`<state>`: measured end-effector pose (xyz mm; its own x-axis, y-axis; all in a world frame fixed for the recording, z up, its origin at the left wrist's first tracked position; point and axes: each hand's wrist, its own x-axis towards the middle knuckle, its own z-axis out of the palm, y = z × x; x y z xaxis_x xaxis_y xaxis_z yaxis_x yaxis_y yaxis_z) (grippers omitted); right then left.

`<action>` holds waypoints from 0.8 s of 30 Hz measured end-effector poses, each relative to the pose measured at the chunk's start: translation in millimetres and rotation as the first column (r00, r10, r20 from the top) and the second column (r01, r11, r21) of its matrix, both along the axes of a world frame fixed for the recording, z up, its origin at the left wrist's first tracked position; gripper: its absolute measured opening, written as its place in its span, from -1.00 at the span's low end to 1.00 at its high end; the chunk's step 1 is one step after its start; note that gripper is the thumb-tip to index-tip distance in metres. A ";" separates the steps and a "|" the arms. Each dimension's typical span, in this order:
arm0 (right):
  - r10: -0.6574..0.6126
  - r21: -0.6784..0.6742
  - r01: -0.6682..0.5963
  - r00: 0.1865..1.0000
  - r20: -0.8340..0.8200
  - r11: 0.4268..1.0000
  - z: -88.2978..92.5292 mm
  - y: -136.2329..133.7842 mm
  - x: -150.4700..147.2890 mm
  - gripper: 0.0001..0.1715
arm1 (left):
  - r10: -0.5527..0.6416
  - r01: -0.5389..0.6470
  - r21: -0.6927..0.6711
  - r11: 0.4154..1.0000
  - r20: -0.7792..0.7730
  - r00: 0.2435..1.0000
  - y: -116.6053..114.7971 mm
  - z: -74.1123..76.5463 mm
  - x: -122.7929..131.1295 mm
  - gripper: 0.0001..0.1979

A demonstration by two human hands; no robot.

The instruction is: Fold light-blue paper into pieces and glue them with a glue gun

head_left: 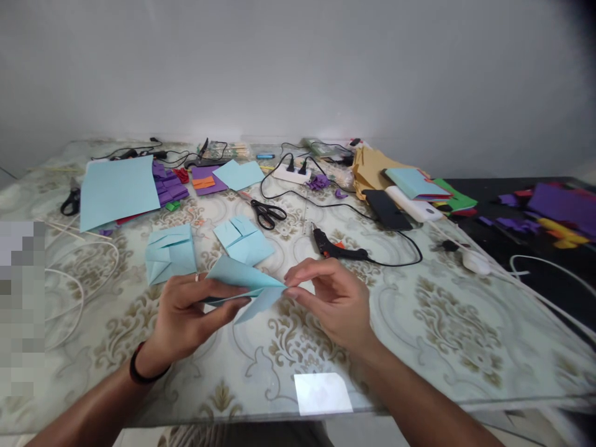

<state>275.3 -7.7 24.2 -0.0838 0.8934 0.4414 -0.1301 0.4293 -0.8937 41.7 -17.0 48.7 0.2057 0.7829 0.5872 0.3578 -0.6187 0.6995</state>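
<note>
Between my two hands, above the patterned tablecloth, is a folded light blue paper with its flaps spread. My left hand pinches its left side between fingers and thumb. At the paper's right point, my right hand closes thumb and forefinger on the tip. Just beyond my left hand lies a folded blue paper piece. Another folded blue piece rests to its right. A black glue gun lies past my right hand, with its cord running right. Black scissors are farther back.
A large blue sheet covers part of some purple paper strips at the back left. A white power strip with plugs stands near the wall. At right are a black phone, brown paper and white cables.
</note>
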 end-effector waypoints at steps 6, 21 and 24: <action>0.071 -0.141 -0.085 0.992 -0.100 0.986 -0.2 0.3 -4.6 -0.76 | 0.083 -0.067 -0.169 0.983 0.092 0.992 -0.2 -9.1 1.0 -0.80; 0.241 -0.460 -0.157 0.962 0.128 0.874 -7.5 5.5 -2.8 -0.67 | 0.122 -0.094 -0.341 0.935 0.061 0.991 1.7 -22.4 9.8 -0.84; 0.230 -0.462 -0.163 0.969 0.092 0.872 -7.5 7.1 -3.1 -0.69 | 0.136 -0.081 -0.408 0.910 0.109 0.985 5.8 -23.8 10.5 -0.87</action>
<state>272.2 -0.6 16.7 -0.3094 0.9504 -0.0306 -0.0296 -0.0418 -0.9987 52.2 -11.2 24.9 0.0485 0.9706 0.2356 0.2943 -0.2393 0.9253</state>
